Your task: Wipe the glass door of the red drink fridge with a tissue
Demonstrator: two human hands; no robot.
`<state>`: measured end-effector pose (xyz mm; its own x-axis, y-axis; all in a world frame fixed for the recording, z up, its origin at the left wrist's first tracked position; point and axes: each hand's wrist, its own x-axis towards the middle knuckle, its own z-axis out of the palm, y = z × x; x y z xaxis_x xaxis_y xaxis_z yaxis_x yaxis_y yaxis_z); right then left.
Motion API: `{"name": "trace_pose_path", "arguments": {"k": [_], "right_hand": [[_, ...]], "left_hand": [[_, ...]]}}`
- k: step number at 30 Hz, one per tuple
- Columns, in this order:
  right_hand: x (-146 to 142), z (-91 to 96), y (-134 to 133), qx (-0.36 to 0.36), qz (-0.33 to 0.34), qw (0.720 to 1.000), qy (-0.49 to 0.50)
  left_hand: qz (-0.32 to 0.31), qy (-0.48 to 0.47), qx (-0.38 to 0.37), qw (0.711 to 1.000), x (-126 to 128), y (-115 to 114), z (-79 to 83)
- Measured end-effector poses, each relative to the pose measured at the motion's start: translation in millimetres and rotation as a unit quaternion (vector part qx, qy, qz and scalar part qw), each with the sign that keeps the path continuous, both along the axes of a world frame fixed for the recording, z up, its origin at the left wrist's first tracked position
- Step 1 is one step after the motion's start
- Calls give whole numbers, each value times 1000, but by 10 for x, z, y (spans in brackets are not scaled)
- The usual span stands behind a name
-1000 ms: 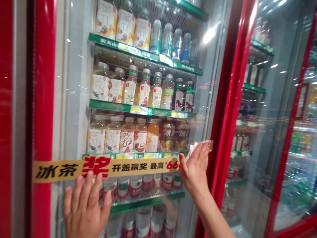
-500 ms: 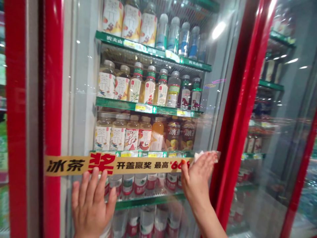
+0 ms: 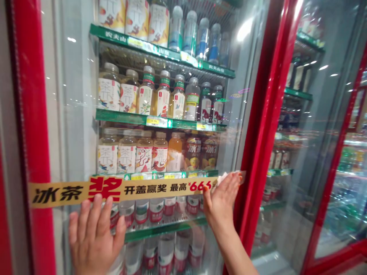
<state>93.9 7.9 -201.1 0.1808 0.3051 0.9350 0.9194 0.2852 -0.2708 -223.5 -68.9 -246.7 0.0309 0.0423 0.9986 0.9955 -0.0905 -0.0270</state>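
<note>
My left hand (image 3: 96, 235) rests flat against the glass door (image 3: 77, 126), its fingers spread and the fingertips at the lower edge of the advertising strip (image 3: 146, 191). This yellow strip with black and red lettering runs across the door. At the strip's right end, my right hand (image 3: 223, 202) presses a white cloth (image 3: 222, 178) to the glass. Its fingers lie stretched over the cloth, which shows only at the edges, so I cannot tell whether it is tissue or fabric. Part of the strip's end is covered by the right hand.
Behind the glass, bottled drinks (image 3: 109, 91) stand in rows on shelves with green edges (image 3: 160, 121). Red door frames (image 3: 262, 126) rise on both sides. Another drinks cooler with a red frame (image 3: 335, 183) stands to the right. Ceiling lights reflect in the glass.
My view has turned slightly right, so the door, strip and hands appear farther left. Both hands stay in nearly the same places on the glass.
</note>
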Motion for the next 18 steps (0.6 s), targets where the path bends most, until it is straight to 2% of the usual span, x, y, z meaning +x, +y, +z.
{"name": "trace_pose_path", "arguments": {"k": [1,3,5,7,8,10,12,13,15,16,18], "right_hand": [[-131,-10,-39,1,10,1000,-17],[-500,-98,-167,17,48,992,-117],[-784,-243,-283,47,91,964,-246],[-785,-379,-314,65,100,945,-305],[-673,-420,-292,59,87,950,-294],[-327,-416,-189,32,41,976,-210],[-33,-308,-75,6,4,995,-98],[25,-236,-43,0,-4,999,-52],[-88,-105,-62,-5,1,1000,-10],[-240,-60,-110,-4,13,1000,-24],[-610,-26,-233,12,51,991,-119]], "left_hand": [[1,1,-5,1000,0,-5,4],[0,5,-11,1000,-5,-14,8],[-2,9,-9,1000,-11,-16,7],[-2,8,-4,1000,-15,-7,0],[-1,7,-3,1000,-15,2,-7],[1,2,-2,1000,-13,26,-25],[1,-4,1,1000,-9,47,-42],[2,-9,2,1000,-8,52,-48],[2,-12,0,1000,-7,49,-49],[1,-11,-4,1000,-8,41,-44],[0,-5,-12,1000,-11,20,-25]]}}
